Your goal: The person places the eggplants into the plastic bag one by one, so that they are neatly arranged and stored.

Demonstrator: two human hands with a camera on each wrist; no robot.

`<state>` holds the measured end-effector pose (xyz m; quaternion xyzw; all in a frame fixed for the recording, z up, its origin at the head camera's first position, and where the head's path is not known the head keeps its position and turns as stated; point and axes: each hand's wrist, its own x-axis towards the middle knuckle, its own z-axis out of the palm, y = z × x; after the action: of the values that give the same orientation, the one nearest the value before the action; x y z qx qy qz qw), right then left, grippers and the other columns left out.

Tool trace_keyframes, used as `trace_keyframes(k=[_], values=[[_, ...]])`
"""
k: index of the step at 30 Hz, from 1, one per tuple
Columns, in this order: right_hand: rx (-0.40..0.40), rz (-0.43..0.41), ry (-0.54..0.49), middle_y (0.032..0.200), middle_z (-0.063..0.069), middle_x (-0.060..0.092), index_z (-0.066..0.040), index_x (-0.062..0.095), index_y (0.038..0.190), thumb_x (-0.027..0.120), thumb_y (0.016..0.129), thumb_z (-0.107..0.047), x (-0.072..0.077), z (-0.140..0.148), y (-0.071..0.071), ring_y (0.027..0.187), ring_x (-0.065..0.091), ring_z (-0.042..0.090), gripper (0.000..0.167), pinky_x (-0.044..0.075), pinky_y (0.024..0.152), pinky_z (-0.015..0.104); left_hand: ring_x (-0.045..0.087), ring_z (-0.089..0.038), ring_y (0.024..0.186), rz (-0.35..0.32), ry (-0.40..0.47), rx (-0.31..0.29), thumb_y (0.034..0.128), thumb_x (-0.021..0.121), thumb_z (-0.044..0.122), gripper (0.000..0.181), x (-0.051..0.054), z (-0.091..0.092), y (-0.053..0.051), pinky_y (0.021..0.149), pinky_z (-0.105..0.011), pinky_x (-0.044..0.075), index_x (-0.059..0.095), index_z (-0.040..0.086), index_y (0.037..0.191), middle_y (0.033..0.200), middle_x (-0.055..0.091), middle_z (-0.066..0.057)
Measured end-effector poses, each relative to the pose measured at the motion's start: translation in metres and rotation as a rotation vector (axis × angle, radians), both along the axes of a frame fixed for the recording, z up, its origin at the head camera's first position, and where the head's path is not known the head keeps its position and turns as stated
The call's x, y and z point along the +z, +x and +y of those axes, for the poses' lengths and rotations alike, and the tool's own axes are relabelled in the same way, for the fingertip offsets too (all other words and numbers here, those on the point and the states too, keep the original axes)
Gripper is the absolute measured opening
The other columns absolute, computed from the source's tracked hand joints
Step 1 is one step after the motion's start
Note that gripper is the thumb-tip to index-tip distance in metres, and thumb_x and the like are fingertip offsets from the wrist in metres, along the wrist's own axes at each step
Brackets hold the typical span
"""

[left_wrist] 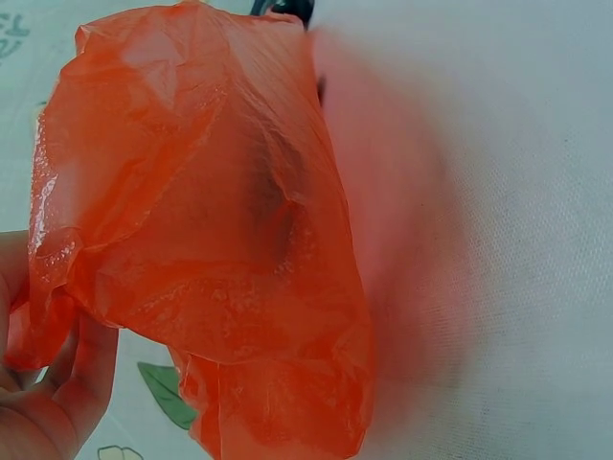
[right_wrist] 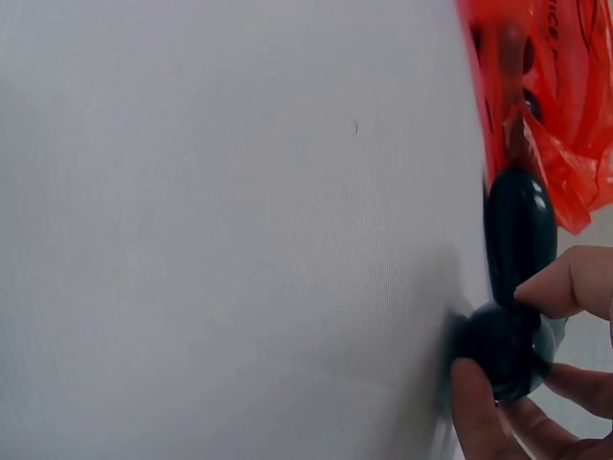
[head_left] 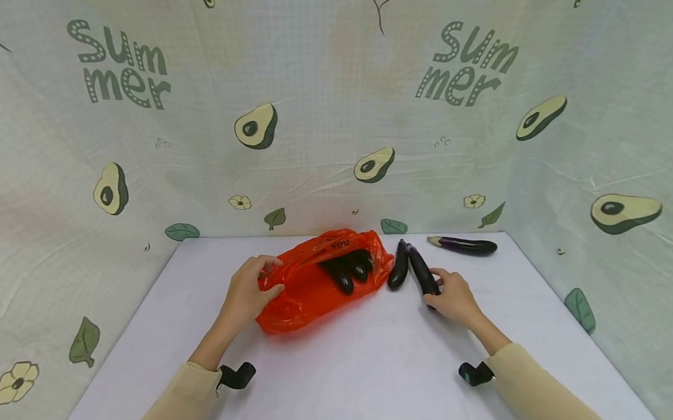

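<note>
My left hand (head_left: 251,292) holds the rim of a red plastic bag (head_left: 301,304) between thumb and fingers. The bag lies on its side with its mouth facing me, and several dark eggplants (head_left: 342,276) show inside. With my right hand (head_left: 454,298) I grip the near, thick end of an eggplant (head_left: 421,269). In the right wrist view, the rounded end of the held eggplant (right_wrist: 493,350) sits between thumb and fingers. Just left of it lies another eggplant (head_left: 398,267), beside the bag. The left wrist view shows mostly the bag's crumpled film (left_wrist: 211,240), with a dark shape behind it.
One more eggplant (head_left: 465,246) lies crosswise near the table's back right edge, its stem pointing left. The white table (head_left: 356,374) is bordered at the back and both sides by a patterned cloth (head_left: 313,192). A black wrist mount (head_left: 238,375) sits at the left cuff.
</note>
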<state>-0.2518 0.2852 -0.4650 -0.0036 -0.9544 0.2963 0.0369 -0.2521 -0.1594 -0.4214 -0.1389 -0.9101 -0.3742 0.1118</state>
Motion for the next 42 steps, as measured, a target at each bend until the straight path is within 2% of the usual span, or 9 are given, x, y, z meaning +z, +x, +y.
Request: trace_keyframes(k=[9, 22, 28, 32, 37, 42], values=[[0.020, 0.011, 0.063, 0.116, 0.033, 0.065, 0.003, 0.054, 0.147, 0.079, 0.079, -0.014, -0.002, 0.013, 0.004, 0.105, 0.062, 0.044, 0.074, 0.052, 0.088, 0.057, 0.061, -0.028, 0.111, 0.006, 0.004, -0.001, 0.0890, 0.085, 0.004, 0.050, -0.001, -0.001, 0.000, 0.091, -0.047, 0.063, 0.063, 0.013, 0.133, 0.119, 0.064, -0.009], [0.067, -0.038, 0.107, 0.117, 0.033, 0.063, 0.006, 0.052, 0.147, 0.079, 0.082, -0.014, 0.011, 0.018, 0.009, 0.108, 0.060, 0.046, 0.074, 0.051, 0.090, 0.061, 0.061, -0.028, 0.111, 0.005, 0.004, -0.002, 0.0892, 0.085, 0.004, 0.050, -0.001, 0.000, 0.001, 0.091, -0.047, 0.063, 0.063, 0.013, 0.133, 0.119, 0.064, -0.009], [0.068, -0.056, 0.107, 0.120, 0.033, 0.062, 0.007, 0.051, 0.148, 0.078, 0.083, -0.015, 0.007, 0.020, 0.007, 0.109, 0.060, 0.047, 0.074, 0.052, 0.090, 0.061, 0.061, -0.028, 0.111, 0.001, 0.004, -0.002, 0.0893, 0.085, 0.004, 0.050, -0.001, 0.000, 0.001, 0.090, -0.047, 0.063, 0.063, 0.012, 0.133, 0.120, 0.064, -0.010], [0.073, -0.067, 0.112, 0.123, 0.032, 0.066, 0.006, 0.050, 0.151, 0.077, 0.084, -0.015, 0.005, 0.024, 0.006, 0.108, 0.065, 0.044, 0.075, 0.054, 0.090, 0.059, 0.061, -0.028, 0.110, -0.007, 0.006, 0.000, 0.0895, 0.084, 0.004, 0.050, -0.001, 0.000, 0.001, 0.090, -0.046, 0.063, 0.063, 0.012, 0.133, 0.120, 0.064, -0.010], [0.087, -0.061, 0.110, 0.123, 0.031, 0.069, 0.005, 0.050, 0.151, 0.077, 0.084, -0.014, 0.003, 0.029, 0.008, 0.093, 0.069, 0.033, 0.074, 0.056, 0.082, 0.052, 0.061, -0.028, 0.111, -0.002, 0.006, 0.000, 0.0899, 0.084, 0.004, 0.049, -0.001, 0.001, 0.000, 0.091, -0.047, 0.063, 0.063, 0.013, 0.133, 0.119, 0.064, -0.009], [0.106, -0.028, 0.096, 0.121, 0.030, 0.069, 0.005, 0.051, 0.150, 0.076, 0.083, -0.013, 0.008, 0.031, 0.010, 0.089, 0.069, 0.027, 0.074, 0.056, 0.076, 0.045, 0.062, -0.028, 0.111, 0.008, 0.006, -0.001, 0.0896, 0.085, 0.005, 0.049, -0.001, 0.000, 0.000, 0.091, -0.047, 0.063, 0.063, 0.013, 0.133, 0.120, 0.064, -0.010]])
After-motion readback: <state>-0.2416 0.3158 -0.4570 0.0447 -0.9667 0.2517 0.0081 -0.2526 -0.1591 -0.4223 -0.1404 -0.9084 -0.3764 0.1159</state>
